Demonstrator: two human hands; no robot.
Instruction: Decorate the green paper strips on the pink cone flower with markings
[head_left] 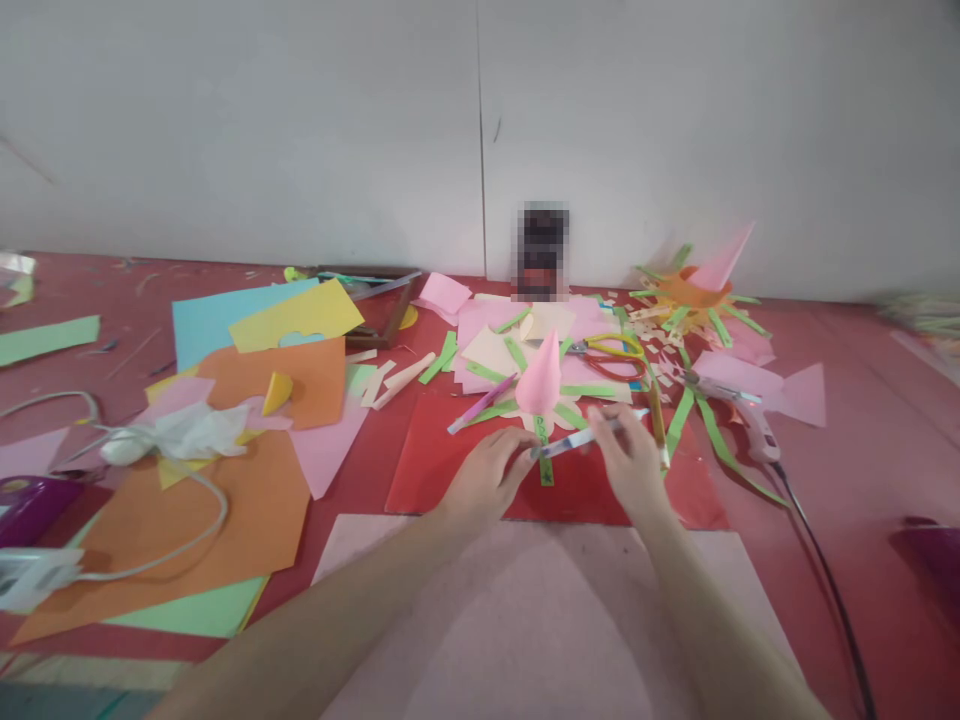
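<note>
My right hand [626, 455] grips a pale marker pen [574, 440], whose tip points left toward the fingers of my left hand. My left hand [491, 468] is closed, thumb and finger pinched at the pen's tip; whatever sits between them is too small to make out. Just beneath lies a green paper strip [546, 472] with dark marks drawn on it. It runs out from a pink paper cone [540, 378] that stands upright on a pale flower-shaped base with other green strips around it. A red sheet [465, 470] lies under all this.
Behind the cone are scissors [615, 358] and a purple pen [484, 402]. A glue gun [757, 425] with a black cord lies at right, near a second paper cone [724, 265]. Orange paper [225, 500] and a white cable [217, 510] spread at left. A wall stands behind.
</note>
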